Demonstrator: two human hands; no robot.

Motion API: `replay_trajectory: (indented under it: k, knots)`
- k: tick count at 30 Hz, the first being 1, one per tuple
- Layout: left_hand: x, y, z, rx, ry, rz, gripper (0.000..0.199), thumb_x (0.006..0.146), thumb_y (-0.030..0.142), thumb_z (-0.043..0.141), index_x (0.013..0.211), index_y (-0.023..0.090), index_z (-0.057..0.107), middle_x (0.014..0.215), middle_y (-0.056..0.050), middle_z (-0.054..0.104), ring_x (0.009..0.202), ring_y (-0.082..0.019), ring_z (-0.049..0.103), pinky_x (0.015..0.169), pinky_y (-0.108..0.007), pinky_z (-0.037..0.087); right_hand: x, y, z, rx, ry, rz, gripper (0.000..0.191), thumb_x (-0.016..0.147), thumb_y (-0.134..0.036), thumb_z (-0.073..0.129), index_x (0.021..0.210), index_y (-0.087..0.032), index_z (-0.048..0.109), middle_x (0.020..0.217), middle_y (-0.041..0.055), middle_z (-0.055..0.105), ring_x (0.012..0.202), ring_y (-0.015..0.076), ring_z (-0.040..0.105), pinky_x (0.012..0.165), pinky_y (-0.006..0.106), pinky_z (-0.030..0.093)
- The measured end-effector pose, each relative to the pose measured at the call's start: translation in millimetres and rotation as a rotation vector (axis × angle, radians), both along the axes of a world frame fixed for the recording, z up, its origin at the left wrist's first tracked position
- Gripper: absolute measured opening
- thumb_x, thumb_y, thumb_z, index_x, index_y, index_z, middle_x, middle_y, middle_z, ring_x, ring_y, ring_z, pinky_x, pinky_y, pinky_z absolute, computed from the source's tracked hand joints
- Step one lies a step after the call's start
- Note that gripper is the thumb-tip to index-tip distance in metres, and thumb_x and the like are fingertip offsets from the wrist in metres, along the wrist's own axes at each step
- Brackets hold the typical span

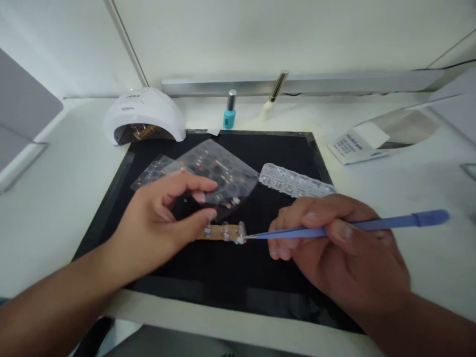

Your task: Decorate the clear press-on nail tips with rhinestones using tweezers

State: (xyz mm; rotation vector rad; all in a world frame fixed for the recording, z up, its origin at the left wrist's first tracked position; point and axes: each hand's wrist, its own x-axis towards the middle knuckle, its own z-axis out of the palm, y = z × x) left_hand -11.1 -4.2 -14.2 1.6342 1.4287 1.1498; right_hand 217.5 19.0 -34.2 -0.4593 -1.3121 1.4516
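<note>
Below both hands, along the near edge, a white counter (pixel 223 317) with a black mat (pixel 223 270) on it. Holding blue tweezers (pixel 297 233) in the right hand (pixel 345 248), with the metal points at one end of a tan stick (pixel 216 232). To the other side, a left hand (pixel 152 218) with thumb and forefinger curved and parted; cannot tell whether gripping the stick, partly hidden behind the left thumb. On the stick, between the hands, a row of clear false nails (pixel 225 231). Just beyond the left fingers, a see-through sticker sheet (pixel 203 166) overlapping a smaller sheet (pixel 150 171). Past the right knuckles, a clear case (pixel 293 181) with compartments. Farther beyond the right hand, an open white box (pixel 349 146). Out past the left hand, a white lamp (pixel 148 111) with an arched opening. Beyond the gap between the hands, a teal bottle (pixel 229 119) and a pale bottle (pixel 267 111) with a gold cap.
</note>
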Motion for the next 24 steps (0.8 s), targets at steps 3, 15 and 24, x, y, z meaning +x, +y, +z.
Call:
replay_trajectory:
  k: [3, 15, 24]
  knots:
    - [-14.5, 19.8, 0.3, -0.076, -0.043, 0.079, 0.024, 0.074, 0.021, 0.077, 0.098, 0.022, 0.073, 0.085, 0.0, 0.068, 0.08, -0.015, 0.062, 0.074, -0.027, 0.051, 0.8, 3.5, -3.8, -0.074, 0.039, 0.014, 0.019, 0.094, -0.026, 0.058, 0.093, -0.022, 0.076, 0.069, 0.0031, 0.069, 0.055, 0.017, 0.066, 0.049, 0.03, 0.055]
    - [-64.6, 60.7, -9.3, -0.236, 0.43, 0.191, 0.059, 0.081, 0.05, 0.065, 0.129, 0.017, 0.058, 0.065, 0.0, 0.061, 0.062, -0.021, 0.059, 0.062, -0.032, 0.043, -3.8, 18.1, -5.8, -0.183, 0.014, -0.1, 0.013, 0.081, -0.026, 0.066, 0.074, -0.019, 0.074, 0.056, 0.0025, 0.068, 0.041, 0.0144, 0.059, 0.039, 0.025, 0.047]
    - [-71.4, 14.3, 25.7, 0.037, 0.301, 0.235, 0.032, 0.089, 0.039, 0.061, 0.116, 0.023, 0.062, 0.064, 0.005, 0.051, 0.055, -0.013, 0.046, 0.053, -0.027, 0.037, -5.3, 18.4, -3.6, -0.14, 0.026, -0.125, 0.013, 0.08, -0.029, 0.066, 0.073, -0.02, 0.072, 0.054, 0.0015, 0.067, 0.041, 0.0149, 0.057, 0.039, 0.026, 0.045]
